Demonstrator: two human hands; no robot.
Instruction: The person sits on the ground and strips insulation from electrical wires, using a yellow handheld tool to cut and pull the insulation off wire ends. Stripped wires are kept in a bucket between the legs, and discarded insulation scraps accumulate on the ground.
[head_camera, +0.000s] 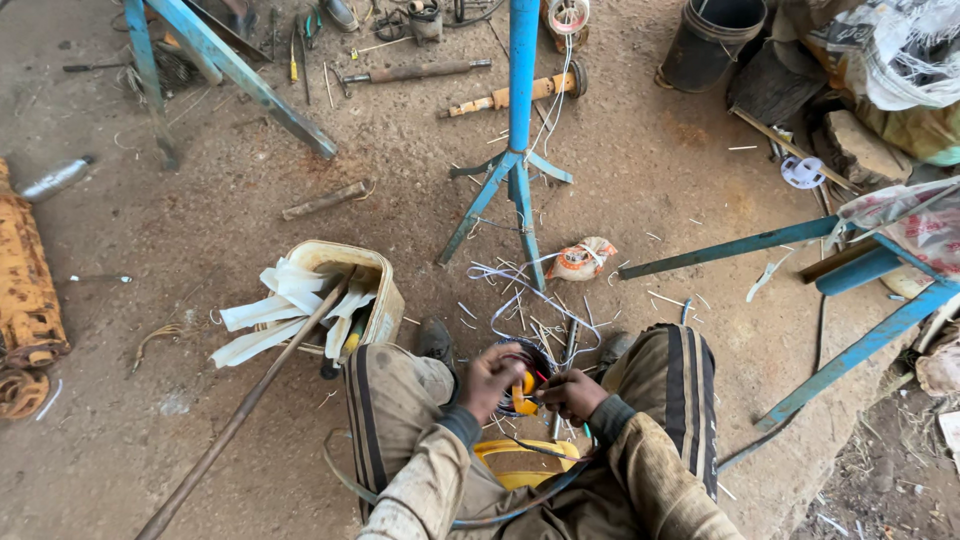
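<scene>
I sit on a dirt floor with my knees apart. Between them, my left hand (489, 378) grips a round coil of wire wound around a yellow core (522, 392). My right hand (570, 393) pinches the coil's edge on the other side, fingers closed on the wire. Loose loops of pale wire (530, 300) rise from the coil toward the ground in front of me. A yellow curved piece (520, 458) lies in my lap under my forearms.
A blue metal stand (520, 150) rises ahead. A cut plastic can (345, 290) holding white strips and a long rod (240, 410) sits at left. Tools (410, 72) lie at the top; a black bucket (712, 40) and sacks at right. Blue frame legs (850, 350) cross the right side.
</scene>
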